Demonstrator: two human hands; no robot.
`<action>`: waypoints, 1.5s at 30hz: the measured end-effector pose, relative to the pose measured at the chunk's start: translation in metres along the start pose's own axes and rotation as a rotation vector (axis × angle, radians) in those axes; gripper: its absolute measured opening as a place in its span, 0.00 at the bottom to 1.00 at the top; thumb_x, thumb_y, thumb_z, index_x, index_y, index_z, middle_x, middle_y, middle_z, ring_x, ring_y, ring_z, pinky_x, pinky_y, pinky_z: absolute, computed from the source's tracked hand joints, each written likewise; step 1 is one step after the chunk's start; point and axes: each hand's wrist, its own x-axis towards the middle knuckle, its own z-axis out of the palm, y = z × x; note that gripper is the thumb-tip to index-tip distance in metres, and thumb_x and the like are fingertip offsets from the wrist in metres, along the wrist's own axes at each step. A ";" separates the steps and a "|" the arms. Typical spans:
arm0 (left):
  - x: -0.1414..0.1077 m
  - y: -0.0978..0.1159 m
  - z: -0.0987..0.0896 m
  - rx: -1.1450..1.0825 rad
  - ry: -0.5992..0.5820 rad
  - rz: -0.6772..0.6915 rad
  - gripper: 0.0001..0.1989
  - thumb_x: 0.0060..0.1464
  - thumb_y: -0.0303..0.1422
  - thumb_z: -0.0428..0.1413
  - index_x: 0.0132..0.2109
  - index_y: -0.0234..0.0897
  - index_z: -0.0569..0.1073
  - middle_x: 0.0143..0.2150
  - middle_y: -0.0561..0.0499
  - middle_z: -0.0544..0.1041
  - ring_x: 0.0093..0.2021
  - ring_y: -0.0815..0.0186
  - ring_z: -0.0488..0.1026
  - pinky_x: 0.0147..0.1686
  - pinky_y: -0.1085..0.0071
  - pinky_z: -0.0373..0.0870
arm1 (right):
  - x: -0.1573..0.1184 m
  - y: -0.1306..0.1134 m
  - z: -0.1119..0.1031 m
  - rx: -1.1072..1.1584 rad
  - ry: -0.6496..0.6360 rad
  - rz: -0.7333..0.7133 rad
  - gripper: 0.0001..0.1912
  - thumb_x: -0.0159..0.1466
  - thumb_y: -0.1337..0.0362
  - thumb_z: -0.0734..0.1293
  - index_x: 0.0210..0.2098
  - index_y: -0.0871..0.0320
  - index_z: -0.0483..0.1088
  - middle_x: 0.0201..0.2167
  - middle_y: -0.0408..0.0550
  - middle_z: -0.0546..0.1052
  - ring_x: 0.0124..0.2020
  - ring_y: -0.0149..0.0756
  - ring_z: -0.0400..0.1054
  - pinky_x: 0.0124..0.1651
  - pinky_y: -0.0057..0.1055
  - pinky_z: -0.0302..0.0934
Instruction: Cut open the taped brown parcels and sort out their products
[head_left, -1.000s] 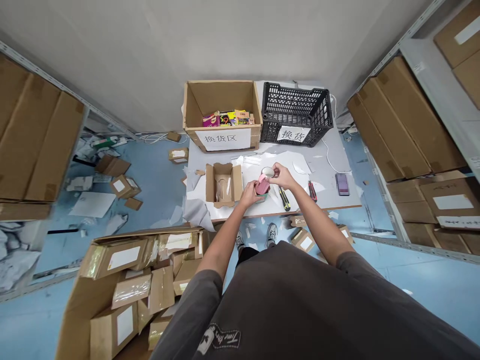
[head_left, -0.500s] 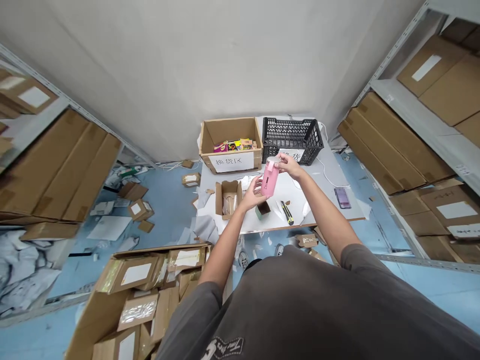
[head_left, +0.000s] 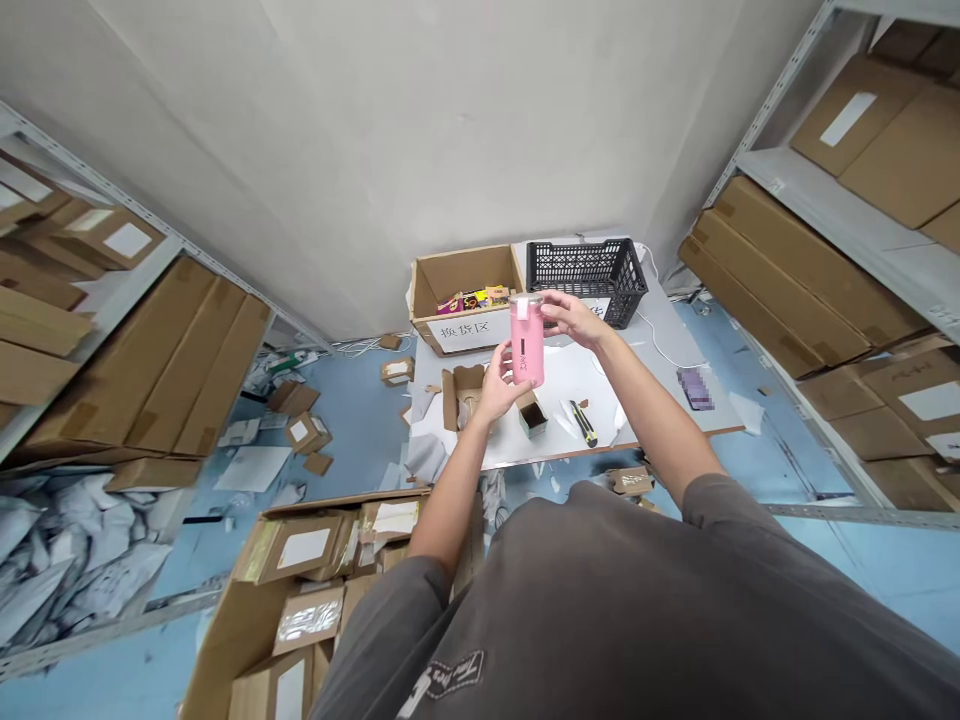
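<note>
A pink tumbler (head_left: 528, 345) with a grey lid and dark lettering is held upright above the table. My left hand (head_left: 501, 385) grips its lower body from the left. My right hand (head_left: 571, 316) is closed about the top near the lid, from the right. Below, on the white table (head_left: 555, 440), stand an open cardboard box (head_left: 459, 395) and a small open box (head_left: 532, 418). A yellow and black utility knife (head_left: 583, 424) lies to their right.
At the table's back are a labelled cardboard box (head_left: 466, 330) with colourful packets and a black crate (head_left: 589, 270). A purple phone-like item (head_left: 696, 388) lies at the right. A large carton of parcels (head_left: 247, 560) stands front left. Shelves (head_left: 832, 170) flank both sides.
The tumbler has moved slightly left and turned from tilted to upright, with both hands still on it. The camera view has shifted a little.
</note>
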 end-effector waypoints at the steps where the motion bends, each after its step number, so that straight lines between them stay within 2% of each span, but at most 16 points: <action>1: -0.002 0.003 0.000 -0.001 0.035 0.007 0.54 0.47 0.49 0.77 0.75 0.50 0.60 0.65 0.40 0.72 0.60 0.53 0.76 0.53 0.57 0.80 | -0.007 0.003 0.002 0.006 -0.011 0.000 0.34 0.55 0.45 0.84 0.56 0.49 0.74 0.51 0.49 0.81 0.50 0.44 0.77 0.47 0.41 0.79; 5: -0.008 0.016 0.000 0.029 0.108 0.039 0.54 0.47 0.49 0.77 0.75 0.51 0.60 0.66 0.40 0.72 0.60 0.52 0.77 0.53 0.57 0.80 | -0.036 0.027 0.018 0.014 -0.083 -0.010 0.48 0.48 0.52 0.88 0.63 0.47 0.68 0.57 0.51 0.80 0.56 0.47 0.77 0.56 0.47 0.77; 9: -0.012 0.029 0.001 0.058 0.077 0.060 0.52 0.47 0.48 0.78 0.74 0.51 0.63 0.65 0.41 0.73 0.58 0.53 0.78 0.52 0.58 0.81 | -0.055 0.044 0.036 0.040 -0.098 -0.041 0.54 0.50 0.49 0.88 0.68 0.44 0.62 0.63 0.52 0.79 0.62 0.48 0.75 0.65 0.49 0.72; 12: -0.014 0.036 0.005 0.073 0.057 0.054 0.52 0.48 0.48 0.77 0.74 0.51 0.62 0.65 0.42 0.73 0.57 0.53 0.78 0.51 0.58 0.81 | -0.059 0.043 0.038 0.034 -0.081 -0.053 0.55 0.50 0.48 0.87 0.69 0.44 0.61 0.63 0.52 0.79 0.62 0.48 0.75 0.66 0.49 0.70; 16: -0.017 0.047 0.013 0.208 0.110 0.098 0.54 0.50 0.46 0.76 0.77 0.53 0.58 0.67 0.42 0.72 0.62 0.50 0.75 0.58 0.54 0.79 | -0.061 0.037 0.035 -0.007 0.003 -0.044 0.55 0.47 0.49 0.88 0.68 0.45 0.64 0.59 0.51 0.81 0.58 0.49 0.77 0.63 0.49 0.72; 18: -0.017 0.051 0.015 0.249 0.121 0.113 0.55 0.51 0.46 0.76 0.78 0.53 0.57 0.69 0.41 0.70 0.62 0.49 0.75 0.57 0.53 0.80 | -0.062 0.037 0.033 -0.013 0.038 -0.037 0.55 0.46 0.50 0.89 0.68 0.45 0.65 0.58 0.51 0.81 0.56 0.49 0.78 0.62 0.48 0.73; 22: -0.015 0.050 0.014 0.194 0.057 0.102 0.55 0.54 0.47 0.74 0.80 0.54 0.54 0.70 0.40 0.70 0.60 0.50 0.77 0.52 0.56 0.82 | -0.064 0.038 0.031 0.035 0.013 -0.002 0.56 0.47 0.50 0.88 0.69 0.44 0.63 0.59 0.51 0.80 0.56 0.49 0.78 0.57 0.46 0.76; 25: -0.014 0.048 0.013 0.182 0.000 0.094 0.54 0.56 0.47 0.72 0.80 0.54 0.53 0.70 0.41 0.70 0.59 0.52 0.77 0.53 0.57 0.81 | -0.065 0.040 0.033 0.047 -0.002 0.017 0.57 0.48 0.50 0.88 0.70 0.43 0.62 0.59 0.52 0.80 0.55 0.50 0.78 0.56 0.47 0.76; 30: -0.018 0.052 0.016 0.256 0.104 0.072 0.57 0.49 0.45 0.76 0.79 0.53 0.57 0.69 0.40 0.69 0.61 0.50 0.75 0.54 0.56 0.81 | -0.070 0.040 0.042 -0.034 0.122 -0.064 0.61 0.45 0.51 0.89 0.72 0.45 0.60 0.60 0.53 0.79 0.58 0.51 0.77 0.62 0.50 0.73; 32: -0.019 0.053 0.015 0.205 0.090 0.059 0.58 0.49 0.45 0.76 0.80 0.53 0.54 0.68 0.40 0.70 0.59 0.51 0.76 0.52 0.57 0.81 | -0.073 0.037 0.042 -0.033 0.084 -0.063 0.61 0.47 0.50 0.89 0.72 0.45 0.60 0.61 0.54 0.78 0.60 0.51 0.76 0.63 0.50 0.71; 36: -0.021 0.053 0.011 0.107 -0.015 0.056 0.58 0.52 0.45 0.75 0.80 0.55 0.51 0.69 0.40 0.70 0.59 0.52 0.77 0.51 0.59 0.82 | -0.077 0.032 0.041 0.019 -0.029 -0.010 0.57 0.49 0.48 0.88 0.71 0.43 0.61 0.62 0.53 0.78 0.59 0.51 0.76 0.62 0.50 0.72; 41: -0.024 0.058 0.012 0.222 0.065 0.076 0.57 0.49 0.42 0.76 0.79 0.53 0.56 0.70 0.40 0.69 0.60 0.50 0.76 0.54 0.56 0.80 | -0.079 0.036 0.049 -0.037 0.111 -0.055 0.58 0.47 0.49 0.88 0.71 0.44 0.61 0.60 0.52 0.78 0.58 0.50 0.76 0.64 0.50 0.71; 45: -0.025 0.056 0.010 0.173 -0.002 0.069 0.59 0.50 0.42 0.76 0.81 0.54 0.53 0.70 0.40 0.70 0.58 0.51 0.78 0.52 0.56 0.81 | -0.082 0.038 0.050 -0.049 0.082 -0.044 0.57 0.49 0.49 0.87 0.72 0.44 0.61 0.59 0.52 0.78 0.57 0.50 0.76 0.62 0.49 0.72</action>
